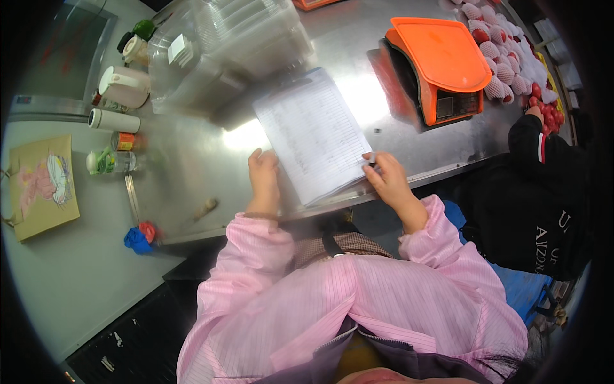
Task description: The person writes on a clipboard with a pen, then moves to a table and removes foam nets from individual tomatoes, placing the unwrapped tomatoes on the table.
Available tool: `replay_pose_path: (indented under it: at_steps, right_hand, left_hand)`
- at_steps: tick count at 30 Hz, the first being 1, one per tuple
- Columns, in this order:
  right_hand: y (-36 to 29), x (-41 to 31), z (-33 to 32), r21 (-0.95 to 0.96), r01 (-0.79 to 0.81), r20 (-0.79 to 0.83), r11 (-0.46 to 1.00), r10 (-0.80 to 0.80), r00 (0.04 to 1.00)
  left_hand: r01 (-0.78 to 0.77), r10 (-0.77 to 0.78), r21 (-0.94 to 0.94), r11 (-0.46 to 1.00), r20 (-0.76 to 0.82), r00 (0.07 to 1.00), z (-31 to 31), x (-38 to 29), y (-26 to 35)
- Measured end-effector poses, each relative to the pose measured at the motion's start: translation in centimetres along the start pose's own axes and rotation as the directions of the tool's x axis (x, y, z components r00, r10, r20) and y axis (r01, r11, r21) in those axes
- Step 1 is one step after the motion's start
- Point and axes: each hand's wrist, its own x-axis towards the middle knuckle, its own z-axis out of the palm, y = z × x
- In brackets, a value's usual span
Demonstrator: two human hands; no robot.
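A clipboard with a stack of ruled paper sheets (312, 134) lies tilted on the steel table (177, 192) before me. Handwriting covers part of the top sheet, too blurred to read. My right hand (391, 177) is at the lower right corner of the paper, its fingers closed on a pen (372, 160) with a dark end; most of the pen is hidden. At the lower left edge of the clipboard is my left hand (264, 177), fingers loosely bent and nothing seen in them. A small dark piece (377, 130) lies to the right of the clipboard.
Clear plastic containers (249, 43) are stacked behind the clipboard. An orange scale (436, 57) stands back right, near fruit in foam nets (503, 62). A co-worker's dark sleeve (525, 129) reaches toward red fruit (551, 115). Along the left stand a jug (124, 86), white flask (114, 120) and bottle (112, 162).
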Motion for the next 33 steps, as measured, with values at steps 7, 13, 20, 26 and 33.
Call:
replay_pose_path:
  at_steps: [7, 13, 20, 26, 33]
  right_hand:
    - [2.7, -0.2, 1.9, -0.091, -0.057, 0.111, 0.994, 0.067, 0.992]
    - [3.6, -0.8, 2.3, 0.021, -0.053, 0.046, 0.998, 0.052, 0.998]
    - [4.2, -1.3, 2.4, 0.158, -0.113, 0.036, 0.981, 0.109, 0.993]
    - [4.5, -1.3, 2.6, 0.142, -0.088, 0.009, 0.986, 0.088, 0.996]
    - [4.4, -1.5, 2.6, 0.140, -0.137, -0.007, 0.981, 0.139, 0.990]
  left_hand:
    - [-0.548, 0.621, 0.701, 0.456, 0.190, 0.760, 1.3, -2.1, -1.4]
    - [-0.828, 0.517, 0.546, 0.125, 0.677, 0.524, 1.5, -8.1, -4.8]
    - [-0.858, 0.553, 0.491, 0.154, 0.677, 0.486, 1.3, -7.6, -5.4]
    - [-0.875, 0.614, 0.477, 0.080, 0.668, 0.420, 1.4, -7.5, -6.0]
    - [-0.854, 0.632, 0.518, 0.041, 0.649, 0.423, 1.3, -7.5, -6.3]
